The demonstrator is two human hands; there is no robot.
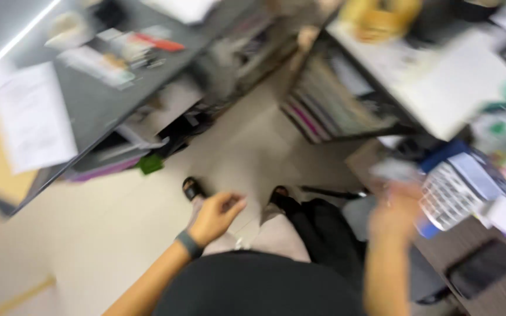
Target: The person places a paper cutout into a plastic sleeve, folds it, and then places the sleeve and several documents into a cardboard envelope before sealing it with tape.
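pale tiled floor between cluttered dark desks.

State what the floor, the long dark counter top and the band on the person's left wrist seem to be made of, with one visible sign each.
Floor: probably glazed tile, pale with a soft sheen.
Counter top: likely laminate or painted board, smooth dark grey, reflecting a ceiling light.
Wrist band: probably rubber or silicone, matt dark; blur leaves it open.

Bare forearms, dark wristband on left wrist, black top, beige trousers, black sandals (blurred)
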